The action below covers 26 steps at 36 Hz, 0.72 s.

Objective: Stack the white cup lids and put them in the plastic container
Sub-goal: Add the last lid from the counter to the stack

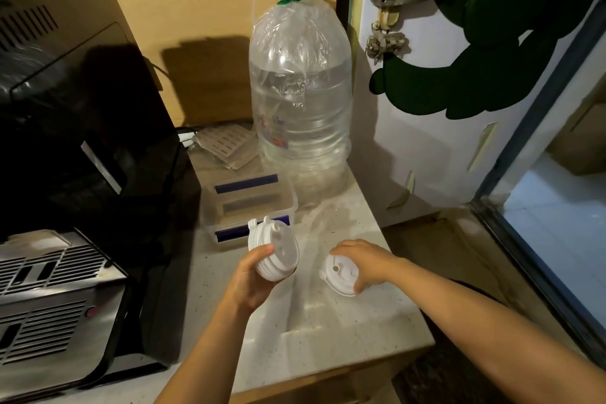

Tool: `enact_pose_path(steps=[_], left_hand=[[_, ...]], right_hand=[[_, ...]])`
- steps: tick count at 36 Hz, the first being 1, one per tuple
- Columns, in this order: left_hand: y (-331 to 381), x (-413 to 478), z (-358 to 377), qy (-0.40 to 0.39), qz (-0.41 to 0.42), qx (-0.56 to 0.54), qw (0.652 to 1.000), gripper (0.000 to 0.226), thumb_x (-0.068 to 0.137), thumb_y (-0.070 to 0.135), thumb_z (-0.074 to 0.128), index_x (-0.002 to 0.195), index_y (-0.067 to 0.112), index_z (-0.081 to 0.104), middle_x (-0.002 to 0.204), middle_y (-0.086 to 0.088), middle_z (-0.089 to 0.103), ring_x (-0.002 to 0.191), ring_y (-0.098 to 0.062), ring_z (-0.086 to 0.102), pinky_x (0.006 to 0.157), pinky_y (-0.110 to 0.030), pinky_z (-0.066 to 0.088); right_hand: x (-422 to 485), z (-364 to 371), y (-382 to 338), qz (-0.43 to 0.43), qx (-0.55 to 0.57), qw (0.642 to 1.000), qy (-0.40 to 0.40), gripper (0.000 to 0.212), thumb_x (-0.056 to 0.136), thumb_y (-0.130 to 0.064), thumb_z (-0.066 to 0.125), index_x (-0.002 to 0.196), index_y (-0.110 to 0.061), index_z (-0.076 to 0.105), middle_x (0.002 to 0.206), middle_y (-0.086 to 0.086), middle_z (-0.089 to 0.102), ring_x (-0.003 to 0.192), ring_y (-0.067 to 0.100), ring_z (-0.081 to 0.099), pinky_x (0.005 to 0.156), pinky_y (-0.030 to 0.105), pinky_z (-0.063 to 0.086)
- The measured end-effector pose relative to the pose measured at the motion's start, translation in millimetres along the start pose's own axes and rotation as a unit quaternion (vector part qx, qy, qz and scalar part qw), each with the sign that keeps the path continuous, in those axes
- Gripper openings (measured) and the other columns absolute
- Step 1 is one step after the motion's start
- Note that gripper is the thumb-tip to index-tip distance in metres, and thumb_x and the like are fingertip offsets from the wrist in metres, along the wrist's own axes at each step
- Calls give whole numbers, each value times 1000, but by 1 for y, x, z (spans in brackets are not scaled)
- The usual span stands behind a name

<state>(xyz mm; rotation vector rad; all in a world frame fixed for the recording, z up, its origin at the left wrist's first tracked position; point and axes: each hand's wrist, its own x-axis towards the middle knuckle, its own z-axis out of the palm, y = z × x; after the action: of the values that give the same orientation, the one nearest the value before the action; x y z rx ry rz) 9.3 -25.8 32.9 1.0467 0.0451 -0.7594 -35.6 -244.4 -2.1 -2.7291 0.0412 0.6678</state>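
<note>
My left hand [251,279] holds a stack of white cup lids [278,251] tilted on its side above the pale countertop. To its right, one white cup lid [337,274] lies flat on the counter, and my right hand [367,264] grips its far and right edge with curled fingers. The clear plastic container [249,205] with blue clips stands just behind the stack, its lid on.
A large clear water bottle [301,85] with a green cap stands behind the container. A black and steel coffee machine [75,174] fills the left side. The countertop [328,331] ends at the right and front edges; a door [459,75] stands at the right.
</note>
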Motion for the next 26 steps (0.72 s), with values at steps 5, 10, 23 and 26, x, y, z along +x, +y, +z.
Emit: enact_pose_path(steps=[5, 10, 23, 26], left_hand=[[3, 3, 1, -5, 10, 1, 1000, 97, 5, 39, 87, 94, 23, 53, 95, -9, 52, 90, -23, 51, 82, -43, 45], [8, 6, 6, -13, 31, 13, 999, 96, 7, 41, 87, 95, 25, 52, 94, -8, 54, 88, -21, 52, 80, -41, 46], [26, 19, 13, -57, 92, 19, 994, 96, 27, 47, 86, 114, 20, 53, 92, -3, 71, 84, -16, 65, 74, -32, 53], [30, 19, 17, -75, 105, 13, 992, 88, 31, 46, 86, 109, 20, 57, 88, 0, 75, 80, -14, 70, 69, -29, 57]], right_hand=[[-4, -25, -8, 3, 78, 995, 54, 92, 68, -18, 80, 144, -21, 28, 151, 1, 30, 137, 22, 31, 109, 32, 33], [-7, -54, -22, 0, 173, 978, 114, 96, 63, -19, 84, 143, -22, 31, 152, 1, 32, 138, 22, 33, 109, 33, 34], [-9, -99, -72, -52, 407, 901, 144, 88, 59, -17, 86, 136, -20, 43, 132, -4, 51, 125, 18, 47, 101, 33, 43], [-4, -99, -80, -57, 418, 895, 144, 90, 54, -22, 88, 134, -21, 46, 134, -2, 53, 124, 18, 48, 105, 41, 44]])
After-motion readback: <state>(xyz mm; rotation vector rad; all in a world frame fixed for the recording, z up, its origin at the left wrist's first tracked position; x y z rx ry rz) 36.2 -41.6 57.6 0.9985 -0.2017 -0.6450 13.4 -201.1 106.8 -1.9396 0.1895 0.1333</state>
